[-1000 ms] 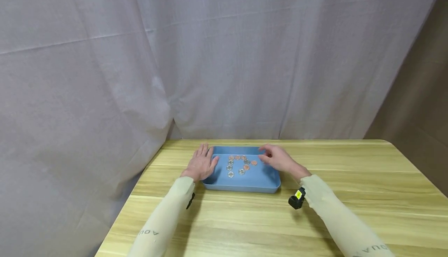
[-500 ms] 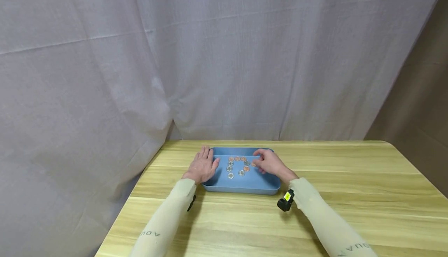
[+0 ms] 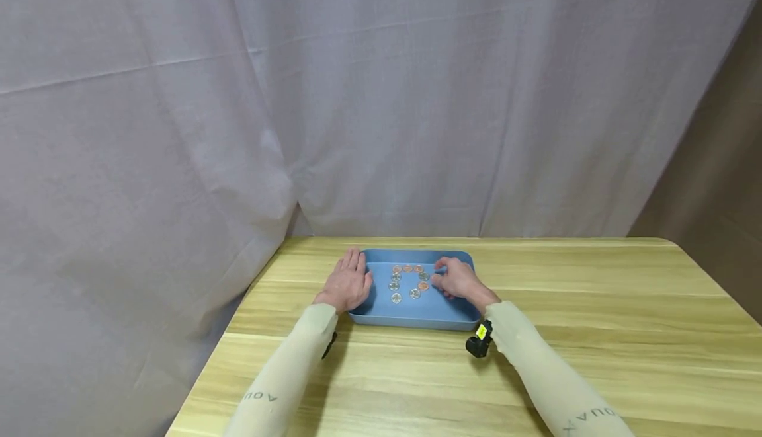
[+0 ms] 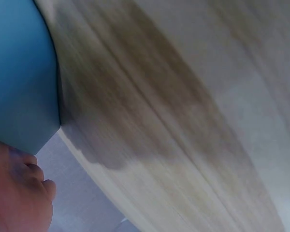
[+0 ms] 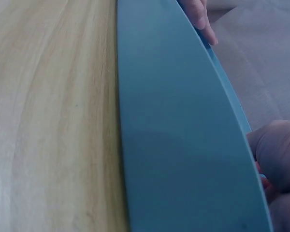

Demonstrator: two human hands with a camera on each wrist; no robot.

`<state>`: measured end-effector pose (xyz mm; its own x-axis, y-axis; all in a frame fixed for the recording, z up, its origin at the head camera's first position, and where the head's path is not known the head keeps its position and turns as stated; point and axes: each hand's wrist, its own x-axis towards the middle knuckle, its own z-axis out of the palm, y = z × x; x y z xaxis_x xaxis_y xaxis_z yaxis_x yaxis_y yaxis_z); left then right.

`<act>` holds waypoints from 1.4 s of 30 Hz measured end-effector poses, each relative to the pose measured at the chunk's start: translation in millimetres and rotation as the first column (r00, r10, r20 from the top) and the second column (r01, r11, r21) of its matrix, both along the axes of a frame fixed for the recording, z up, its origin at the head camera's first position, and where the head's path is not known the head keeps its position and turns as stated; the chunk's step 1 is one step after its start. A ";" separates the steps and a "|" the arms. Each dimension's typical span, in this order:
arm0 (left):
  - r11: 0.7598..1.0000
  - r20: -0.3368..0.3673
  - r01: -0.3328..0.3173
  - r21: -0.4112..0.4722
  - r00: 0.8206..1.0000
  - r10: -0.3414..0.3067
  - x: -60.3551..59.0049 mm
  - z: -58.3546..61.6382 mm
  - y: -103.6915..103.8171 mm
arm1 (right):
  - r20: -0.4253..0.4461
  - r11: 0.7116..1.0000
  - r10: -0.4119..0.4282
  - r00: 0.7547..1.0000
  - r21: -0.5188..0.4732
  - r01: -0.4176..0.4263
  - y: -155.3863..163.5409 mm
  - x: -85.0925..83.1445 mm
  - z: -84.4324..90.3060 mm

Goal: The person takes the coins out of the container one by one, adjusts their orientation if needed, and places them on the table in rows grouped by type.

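A shallow blue tray (image 3: 411,322) holds several coins, silver and copper, set out in an arch. My left hand (image 3: 345,287) rests along the tray's left side, fingers straight and thumb over the rim; in the left wrist view its curved knuckles (image 4: 24,193) show beside the tray wall. Over the tray's right part, my right hand (image 3: 460,279) bends its fingers down just right of a silver coin (image 3: 424,276) and a copper coin (image 3: 423,285). One more copper coin is hidden at these fingertips, and I cannot tell whether they pinch it.
The tray stands on a wood-grain table (image 3: 405,384) near its back edge. Behind hangs a grey curtain (image 3: 387,126). A small black camera (image 3: 479,339) is strapped below the right wrist. The tray's outer wall (image 5: 183,121) fills the middle of the right wrist view.
My right hand has moved left and down into the tray onto the copper coin at the arch's right, which is now out of sight. The left hand stays on the tray's side.
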<state>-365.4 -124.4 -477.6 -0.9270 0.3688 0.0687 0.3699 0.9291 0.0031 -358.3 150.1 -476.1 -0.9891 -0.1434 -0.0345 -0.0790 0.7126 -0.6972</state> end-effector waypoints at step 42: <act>1.000 0.024 -0.002 0.022 1.000 0.002 7.0 -6.2 6.1 | -0.143 0.995 -0.035 0.989 0.087 0.048 -4.2 5.9 -14.0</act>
